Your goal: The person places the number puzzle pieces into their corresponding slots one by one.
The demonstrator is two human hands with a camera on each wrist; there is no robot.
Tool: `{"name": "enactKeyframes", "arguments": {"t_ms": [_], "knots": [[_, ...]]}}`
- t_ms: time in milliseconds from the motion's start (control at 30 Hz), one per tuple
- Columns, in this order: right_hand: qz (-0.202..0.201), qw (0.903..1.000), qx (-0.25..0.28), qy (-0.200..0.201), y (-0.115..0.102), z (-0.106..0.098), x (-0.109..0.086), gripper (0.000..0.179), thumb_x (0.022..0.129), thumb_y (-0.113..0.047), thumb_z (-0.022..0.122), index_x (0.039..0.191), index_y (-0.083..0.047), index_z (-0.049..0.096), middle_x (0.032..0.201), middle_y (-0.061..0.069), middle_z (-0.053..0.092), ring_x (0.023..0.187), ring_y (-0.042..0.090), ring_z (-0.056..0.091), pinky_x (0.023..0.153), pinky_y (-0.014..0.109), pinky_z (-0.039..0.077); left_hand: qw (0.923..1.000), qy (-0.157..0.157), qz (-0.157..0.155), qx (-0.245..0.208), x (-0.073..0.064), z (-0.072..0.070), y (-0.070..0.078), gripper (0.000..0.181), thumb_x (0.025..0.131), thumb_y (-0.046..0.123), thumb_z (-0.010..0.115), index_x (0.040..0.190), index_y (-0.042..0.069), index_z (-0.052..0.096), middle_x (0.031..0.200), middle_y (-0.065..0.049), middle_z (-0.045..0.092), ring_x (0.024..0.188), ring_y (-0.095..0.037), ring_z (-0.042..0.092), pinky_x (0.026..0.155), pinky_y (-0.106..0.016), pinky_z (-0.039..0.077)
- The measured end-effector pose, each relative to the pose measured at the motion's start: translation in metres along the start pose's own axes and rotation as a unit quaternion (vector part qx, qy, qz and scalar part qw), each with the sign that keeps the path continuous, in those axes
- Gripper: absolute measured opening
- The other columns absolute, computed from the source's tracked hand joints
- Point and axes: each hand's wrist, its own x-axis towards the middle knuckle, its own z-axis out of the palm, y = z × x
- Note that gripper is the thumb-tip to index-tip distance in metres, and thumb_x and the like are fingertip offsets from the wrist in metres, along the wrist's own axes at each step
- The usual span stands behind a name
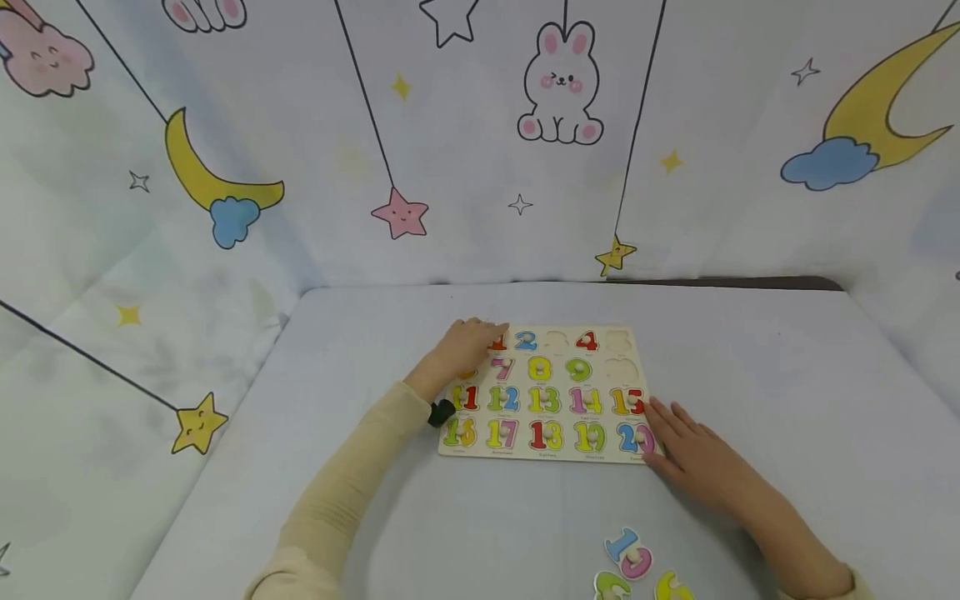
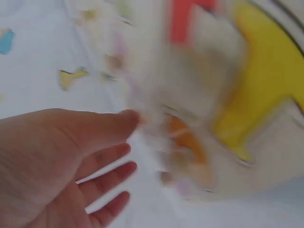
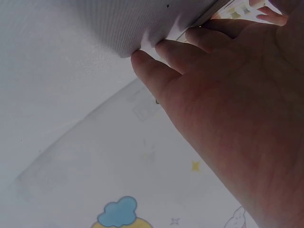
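A wooden number puzzle board (image 1: 558, 377) lies flat on the white table, with colourful knobbed numbers seated in rows. My left hand (image 1: 459, 343) is at its upper left corner, fingers by the red 1 (image 1: 501, 342) and partly covering the 6. In the left wrist view, the thumb (image 2: 102, 129) reaches to the blurred board's edge and the other fingers are loosely extended. My right hand (image 1: 697, 454) lies along the right edge, straight fingers beside the 15 (image 1: 628, 402) and 20 (image 1: 636, 437). The recesses for 3 (image 1: 557, 340), 5 (image 1: 618, 341) and 10 (image 1: 621, 370) hold no pieces.
Near the front of the table lie a blue-and-pink 10 piece (image 1: 628, 553), a green piece (image 1: 611, 587) and a yellow piece (image 1: 672, 587), the last two cut off by the frame. A patterned cloth wall (image 1: 480, 150) stands behind the table.
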Motion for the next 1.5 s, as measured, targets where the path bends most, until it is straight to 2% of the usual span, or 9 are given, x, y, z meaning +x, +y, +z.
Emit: {"name": "enactKeyframes", "arguments": {"t_ms": [100,167,267,400,600,767,967,1200,1500], "knots": [[-0.001,1.0,0.0,-0.006,0.0,-0.001,0.001,0.073,0.091,-0.044,0.056,0.142,0.003,0.033,0.146,0.022,0.028,0.131,0.045,0.022,0.097,0.062,0.024,0.9989,0.016,0.045,0.002,-0.019,-0.017,0.027,0.058,0.091,0.024,0.063,0.143,0.018,0.039,0.139,-0.006,0.043,0.126,-0.025,0.039,0.099,-0.042,0.032],[-0.002,1.0,-0.004,-0.008,0.0,-0.002,0.002,0.073,0.091,-0.044,0.056,0.142,0.003,0.033,0.146,0.022,0.028,0.131,0.046,0.022,0.097,0.062,0.024,0.9933,0.035,0.109,-0.017,-0.037,-0.029,0.053,0.056,0.088,0.026,0.067,0.139,0.016,0.045,0.135,-0.004,0.048,0.124,-0.022,0.042,0.099,-0.04,0.033],[-0.004,0.9999,-0.009,-0.006,0.0,-0.004,0.004,0.072,0.091,-0.043,0.056,0.142,0.004,0.033,0.146,0.022,0.028,0.131,0.046,0.022,0.097,0.062,0.024,0.9717,0.041,0.229,-0.042,-0.063,-0.04,0.091,0.048,0.087,0.027,0.068,0.132,0.016,0.054,0.126,0.001,0.056,0.118,-0.015,0.047,0.098,-0.031,0.033],[-0.002,1.0,-0.007,-0.006,0.0,-0.004,0.006,0.072,0.092,-0.042,0.056,0.142,0.004,0.033,0.146,0.022,0.028,0.131,0.046,0.021,0.097,0.061,0.023,0.9376,-0.012,0.34,-0.07,-0.081,-0.035,0.13,0.043,0.089,0.03,0.064,0.13,0.018,0.056,0.118,0.006,0.059,0.11,-0.004,0.05,0.094,-0.018,0.032],[-0.003,1.0,-0.004,-0.004,0.003,0.0,0.005,0.071,0.091,-0.04,0.058,0.141,0.004,0.033,0.145,0.022,0.028,0.13,0.046,0.022,0.097,0.062,0.023,0.9027,-0.111,0.405,-0.096,-0.069,-0.005,0.169,0.05,0.086,0.034,0.067,0.133,0.019,0.054,0.119,0.009,0.054,0.106,0.004,0.045,0.088,-0.007,0.027],[-0.01,0.9999,0.0,0.006,0.004,0.001,0.002,0.07,0.092,-0.039,0.057,0.141,0.004,0.034,0.146,0.022,0.029,0.13,0.046,0.023,0.096,0.062,0.024,0.8886,-0.153,0.418,-0.111,-0.056,0.012,0.189,0.046,0.083,0.036,0.071,0.125,0.02,0.061,0.114,0.011,0.053,0.099,0.006,0.043,0.083,-0.004,0.027],[-0.014,0.9998,-0.006,0.013,0.004,0.003,0.002,0.07,0.091,-0.039,0.058,0.141,0.004,0.035,0.145,0.021,0.029,0.13,0.046,0.024,0.095,0.062,0.026,0.8937,-0.136,0.415,-0.105,-0.051,0.024,0.193,0.03,0.079,0.037,0.074,0.105,0.022,0.07,0.1,0.014,0.053,0.088,0.008,0.043,0.076,-0.006,0.031],[-0.014,0.9998,-0.007,0.007,0.002,0.0,0.002,0.069,0.092,-0.039,0.057,0.14,0.005,0.035,0.145,0.022,0.03,0.13,0.046,0.024,0.096,0.061,0.025,0.9034,-0.137,0.393,-0.103,-0.054,0.027,0.194,0.027,0.082,0.038,0.072,0.103,0.022,0.067,0.098,0.016,0.051,0.089,0.008,0.041,0.076,-0.006,0.031],[-0.014,0.9998,-0.005,0.01,0.003,0.001,0.002,0.069,0.092,-0.037,0.058,0.14,0.005,0.035,0.145,0.022,0.029,0.13,0.046,0.024,0.096,0.061,0.025,0.9196,-0.098,0.341,-0.169,-0.055,0.021,0.184,0.008,0.087,0.025,0.068,0.094,0.02,0.067,0.083,0.019,0.053,0.078,0.009,0.044,0.073,-0.005,0.032]]}}
